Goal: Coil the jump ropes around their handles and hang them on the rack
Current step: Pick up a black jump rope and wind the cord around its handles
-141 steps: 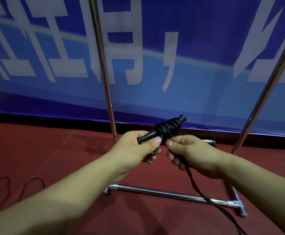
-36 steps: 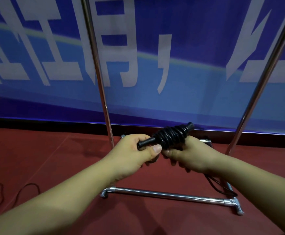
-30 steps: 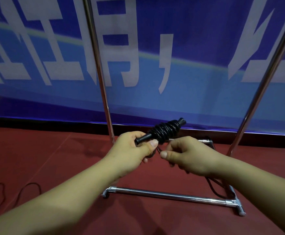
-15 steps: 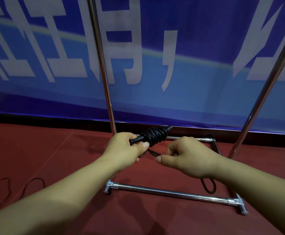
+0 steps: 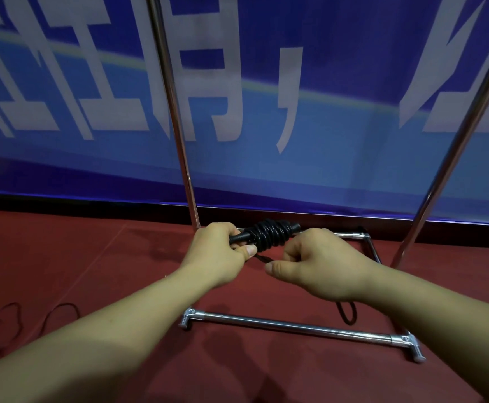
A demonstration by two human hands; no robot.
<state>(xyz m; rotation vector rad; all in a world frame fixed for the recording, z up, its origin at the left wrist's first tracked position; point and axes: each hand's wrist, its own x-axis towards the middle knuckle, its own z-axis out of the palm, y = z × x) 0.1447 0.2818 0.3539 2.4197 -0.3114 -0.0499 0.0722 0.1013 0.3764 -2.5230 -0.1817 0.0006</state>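
We are pinching the handles (image 5: 239, 237) in our left hand (image 5: 218, 251) to keep the rope coil (image 5: 268, 235) steady, above the rack's base bar (image 5: 295, 327), while our right hand (image 5: 310, 261) is gripping the loose rope end (image 5: 262, 258) taut for tucking.

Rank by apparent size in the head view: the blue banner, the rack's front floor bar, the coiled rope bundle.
1. Blue banner, fills the background.
2. Front floor bar of the rack.
3. Coiled rope bundle, held by the left hand.
Nearness to the camera skews this.
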